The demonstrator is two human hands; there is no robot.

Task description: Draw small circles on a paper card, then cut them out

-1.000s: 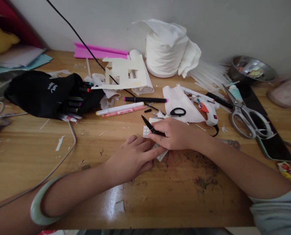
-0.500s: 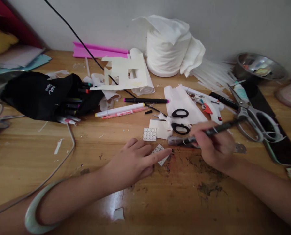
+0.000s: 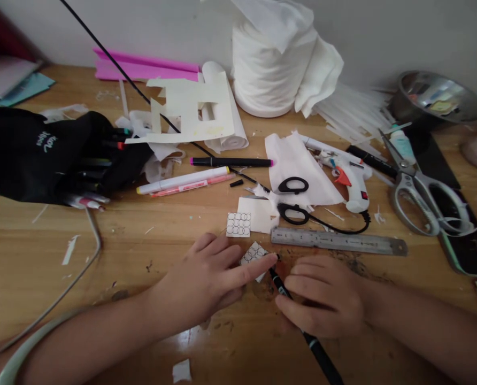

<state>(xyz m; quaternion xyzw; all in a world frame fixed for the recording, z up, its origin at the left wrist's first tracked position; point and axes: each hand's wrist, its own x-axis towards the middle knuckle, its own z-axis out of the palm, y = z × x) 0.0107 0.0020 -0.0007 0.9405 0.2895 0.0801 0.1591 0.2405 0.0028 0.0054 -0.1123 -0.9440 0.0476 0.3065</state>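
Observation:
My left hand (image 3: 206, 272) lies low over the table with its index finger stretched out. That finger crosses a small white paper square (image 3: 249, 253) patterned with black circles, partly hidden beneath it. At the fingertip is a small black spot (image 3: 277, 257). My right hand (image 3: 322, 294) is closed round a black marker pen (image 3: 316, 350), whose narrow end points up-left, close to the left fingertip. Beyond my left hand lies another circle-patterned paper piece (image 3: 238, 224), beside a plain cream paper piece (image 3: 258, 214).
A steel ruler (image 3: 338, 241) lies beyond my right hand. Black-handled scissors (image 3: 293, 199), a glue gun (image 3: 356, 190) and large grey scissors (image 3: 417, 198) lie farther back. A black pen pouch (image 3: 54, 155) is at left; a white roll (image 3: 270, 69) and metal bowl (image 3: 439, 101) stand behind.
My right hand has come down and left, turning the marker so its narrow end is near the left fingertip. The ruler is now uncovered. My left finger stays across the paper; the view has shifted.

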